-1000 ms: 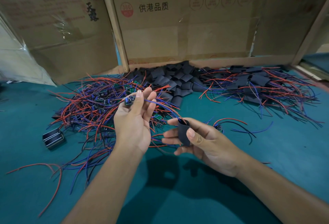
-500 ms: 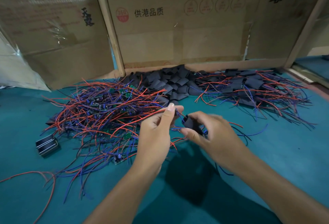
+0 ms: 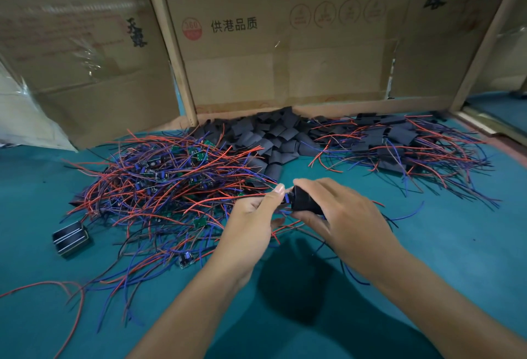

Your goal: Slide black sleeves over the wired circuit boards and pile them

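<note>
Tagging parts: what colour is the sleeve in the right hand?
Black, plain; the sleeve shows best in the head view.

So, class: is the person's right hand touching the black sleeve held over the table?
Touching. The head view shows the right hand with index finger and thumb curled round the black sleeve, no gap between them.

- The desk (image 3: pixel 456 244) is plain teal.
- The loose sleeves (image 3: pixel 273 136) are matte black.
- The wires (image 3: pixel 159 187) are red, blue and black, tangled together.
- The circuit boards (image 3: pixel 199 156) are green.
- The cardboard boxes (image 3: pixel 285 59) are brown, printed with black characters and red round stamps.
</note>
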